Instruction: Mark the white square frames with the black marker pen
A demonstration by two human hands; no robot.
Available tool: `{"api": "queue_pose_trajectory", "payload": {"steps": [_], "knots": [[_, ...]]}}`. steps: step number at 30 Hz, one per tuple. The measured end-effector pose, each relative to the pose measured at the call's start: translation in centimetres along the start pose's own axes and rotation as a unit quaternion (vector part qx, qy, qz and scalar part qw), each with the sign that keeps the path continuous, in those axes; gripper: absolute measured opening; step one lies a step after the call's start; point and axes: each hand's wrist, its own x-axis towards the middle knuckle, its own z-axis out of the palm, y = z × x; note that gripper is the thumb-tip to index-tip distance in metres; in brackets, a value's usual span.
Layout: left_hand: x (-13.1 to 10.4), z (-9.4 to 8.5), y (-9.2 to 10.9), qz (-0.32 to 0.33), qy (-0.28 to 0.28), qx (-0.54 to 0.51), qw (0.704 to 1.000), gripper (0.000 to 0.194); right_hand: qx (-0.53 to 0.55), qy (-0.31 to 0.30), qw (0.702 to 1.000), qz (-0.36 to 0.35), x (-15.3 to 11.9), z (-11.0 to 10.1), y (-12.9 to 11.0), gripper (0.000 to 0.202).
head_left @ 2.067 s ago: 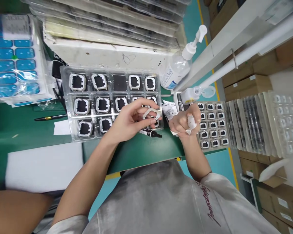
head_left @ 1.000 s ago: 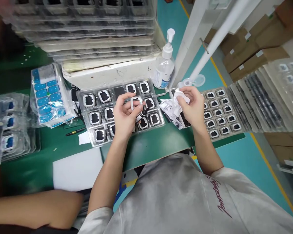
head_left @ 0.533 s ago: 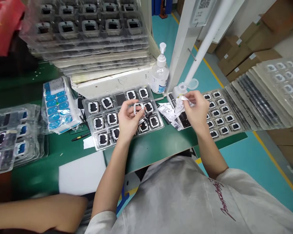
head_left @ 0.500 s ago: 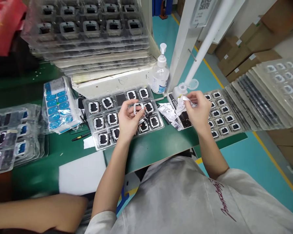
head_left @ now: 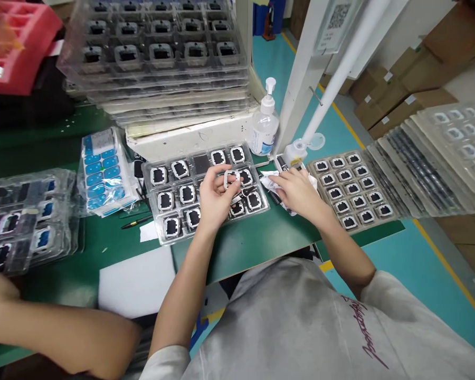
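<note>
My left hand [head_left: 215,199] pinches a small white rounded-square frame [head_left: 232,178] between thumb and fingers. It is held above the right side of a clear blister tray [head_left: 200,182], whose pockets hold similar white-and-black frames. Beside that tray, my right hand [head_left: 301,194] is lowered palm down, its fingers closed on a crumpled white wipe [head_left: 269,181]. The thumb of that hand is hidden. Beneath the wipe, a box with dark contents is partly covered. A white-capped bottle [head_left: 295,152] stands just behind my right hand.
A clear pump bottle [head_left: 266,124] stands by the white post. Stacked trays [head_left: 162,68] rise behind. A second filled tray [head_left: 350,190] and leaning trays [head_left: 427,158] are at right. Blue parts in a bag [head_left: 103,171] lie left, near another person's arm [head_left: 63,332].
My right hand has come down and left onto the crumpled wipes, from holding a wipe raised. My left hand still holds the frame. The other person's arm has shifted upward.
</note>
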Motion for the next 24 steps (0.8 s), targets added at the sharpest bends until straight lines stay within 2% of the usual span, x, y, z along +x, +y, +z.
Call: {"api": "queue_pose_trajectory", "payload": {"steps": [1,3,6,8,10,11,13,16,18,22,24], "knots": [[0.1,-0.1,0.1,0.0,0.004,0.0,1.0,0.051,0.025,0.014,1.0,0.007,0.2,0.0,0.3,0.035],[0.2,-0.2,0.2,0.007,0.013,-0.004,1.0,0.051,0.114,0.086,0.989,0.034,0.2,-0.3,1.0,0.029],[0.4,-0.4,0.4,0.023,0.022,-0.008,0.999,0.052,0.245,0.208,0.942,0.092,-0.6,-1.3,2.4,0.024],[0.5,-0.5,0.4,0.025,0.019,-0.006,0.999,0.052,0.275,0.264,0.916,0.124,-1.2,-1.9,3.2,0.026],[0.4,-0.6,0.3,0.023,0.012,-0.003,1.0,0.052,0.259,0.293,0.909,0.139,-1.6,-2.3,3.9,0.028],[0.4,-0.6,0.3,0.022,0.008,-0.002,1.0,0.052,0.242,0.292,0.915,0.139,-1.9,-2.5,4.0,0.028],[0.4,-0.6,0.2,0.021,0.005,-0.001,1.0,0.051,0.187,0.242,0.944,0.125,-2.5,-2.7,3.7,0.031],[0.4,-0.6,0.2,0.023,0.01,0.0,1.0,0.05,0.057,0.093,0.989,0.102,-3.5,-2.5,2.2,0.03],[0.5,-0.7,0.1,0.026,0.014,0.005,1.0,0.05,-0.019,0.031,0.994,0.099,-4.4,-2.0,0.9,0.027],[0.5,-0.8,0.2,0.027,0.016,0.014,0.999,0.049,-0.051,0.002,0.998,0.049,-6.1,-0.4,-0.3,0.03],[0.5,-0.9,0.3,0.027,0.019,0.011,0.999,0.049,-0.025,0.026,0.999,0.035,-6.9,0.3,-0.2,0.035]]}}
